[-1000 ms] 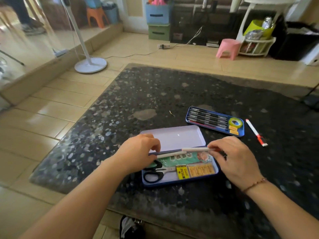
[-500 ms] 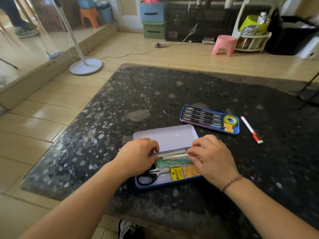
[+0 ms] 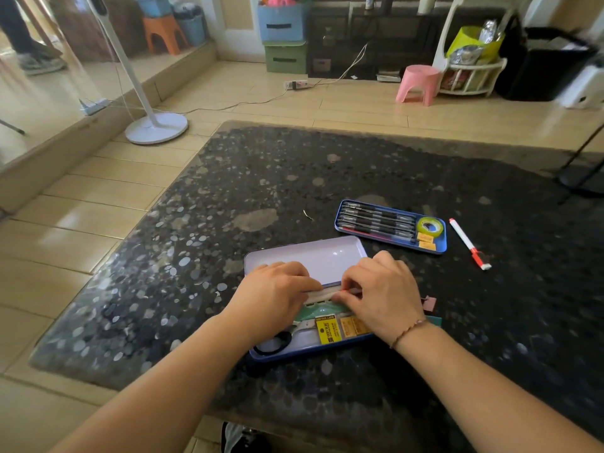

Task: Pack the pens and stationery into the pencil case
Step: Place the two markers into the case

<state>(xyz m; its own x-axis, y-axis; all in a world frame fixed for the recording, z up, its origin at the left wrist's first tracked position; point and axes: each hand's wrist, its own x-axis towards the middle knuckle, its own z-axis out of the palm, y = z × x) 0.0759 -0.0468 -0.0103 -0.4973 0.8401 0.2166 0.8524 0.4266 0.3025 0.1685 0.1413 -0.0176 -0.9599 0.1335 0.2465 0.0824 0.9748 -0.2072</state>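
An open blue tin pencil case [image 3: 304, 351] lies near the table's front edge, its pale lid [image 3: 313, 256] folded back. Inside are black-handled scissors [image 3: 277, 340], a green packet [image 3: 322, 310], a yellow label box [image 3: 327, 329] and orange packets [image 3: 353, 325]. My left hand [image 3: 277, 294] and my right hand [image 3: 382, 292] both press on white pens [image 3: 322, 294] lying along the case's far edge. A second blue tray [image 3: 390, 226] holds several black pens and a roll of green tape [image 3: 430, 226]. A white marker with a red cap [image 3: 467, 243] lies on the table to its right.
The dark speckled table [image 3: 261, 178] stands on a tiled floor. A small pinkish clip [image 3: 429, 303] lies right of my right wrist. A fan stand [image 3: 157, 127], a pink stool [image 3: 418, 83], storage boxes [image 3: 282, 37] and a power strip with cables [image 3: 295, 84] are beyond the table.
The white pens came down from above the case into its far edge. My right hand moved left onto them, and both hands now press closer together.
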